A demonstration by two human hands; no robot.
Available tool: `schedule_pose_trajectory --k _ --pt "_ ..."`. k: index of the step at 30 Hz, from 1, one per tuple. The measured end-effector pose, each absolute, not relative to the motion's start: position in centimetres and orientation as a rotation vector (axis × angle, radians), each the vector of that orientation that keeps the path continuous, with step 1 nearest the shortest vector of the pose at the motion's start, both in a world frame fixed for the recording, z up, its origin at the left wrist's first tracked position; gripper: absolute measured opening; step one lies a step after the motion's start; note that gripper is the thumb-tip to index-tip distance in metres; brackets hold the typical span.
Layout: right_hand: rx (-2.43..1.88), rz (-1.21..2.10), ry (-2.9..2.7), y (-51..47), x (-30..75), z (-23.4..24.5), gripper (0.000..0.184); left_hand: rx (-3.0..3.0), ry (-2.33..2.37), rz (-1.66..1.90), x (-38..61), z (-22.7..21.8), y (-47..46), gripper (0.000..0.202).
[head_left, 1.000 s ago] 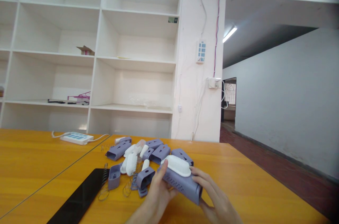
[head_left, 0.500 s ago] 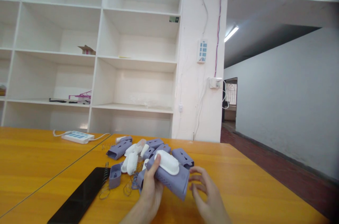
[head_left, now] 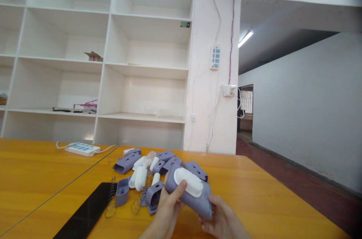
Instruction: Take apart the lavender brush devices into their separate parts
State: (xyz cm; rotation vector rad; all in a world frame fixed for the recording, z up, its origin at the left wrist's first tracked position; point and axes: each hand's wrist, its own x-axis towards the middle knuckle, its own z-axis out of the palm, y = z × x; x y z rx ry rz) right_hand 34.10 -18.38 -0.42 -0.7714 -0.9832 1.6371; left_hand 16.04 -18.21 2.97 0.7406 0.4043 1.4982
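I hold a purple plastic housing (head_left: 195, 200) with a white ribbed insert (head_left: 189, 181) on top, just above the orange table (head_left: 268, 201). My left hand (head_left: 166, 212) grips its left end, thumb pressed on the white insert. My right hand (head_left: 223, 222) cups the housing's right end from below. Just beyond lies a pile of similar purple housings (head_left: 166, 161) and white inserts (head_left: 140, 176), with thin wire springs (head_left: 138, 203) beside them.
A black tablet (head_left: 85, 212) lies on the table to the left. A white power strip (head_left: 82, 149) with its cable sits farther back. White shelving (head_left: 113, 62) stands behind the table, mostly bare. A corridor opens on the right.
My right hand, which had let go half a second ago, is back under the housing's right end. My left thumb now presses on the white insert.
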Motion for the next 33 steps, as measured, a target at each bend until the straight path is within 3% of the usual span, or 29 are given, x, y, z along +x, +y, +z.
schedule_pose_trajectory --k 8,13,20,26,33 --pt "-0.805 1.428 -1.104 -18.9 34.8 1.3 0.043 0.966 0.418 1.304 16.0 2.8 -19.2 0.079" --pt "-0.807 1.303 -1.206 -18.2 35.6 2.0 0.047 0.941 0.301 1.034 13.5 4.4 -18.9 0.061" --pt "-0.782 1.335 -1.242 -16.4 36.5 -0.7 0.051 0.949 0.364 0.724 10.3 6.3 -18.5 0.070" --pt "-0.782 1.452 -1.264 -16.3 36.6 -2.7 0.047 1.040 0.566 0.506 9.5 4.6 -18.7 0.038" --pt "-0.688 1.554 -1.347 -16.1 36.4 -2.3 0.059 0.986 0.523 0.415 9.5 1.6 -14.8 0.053"
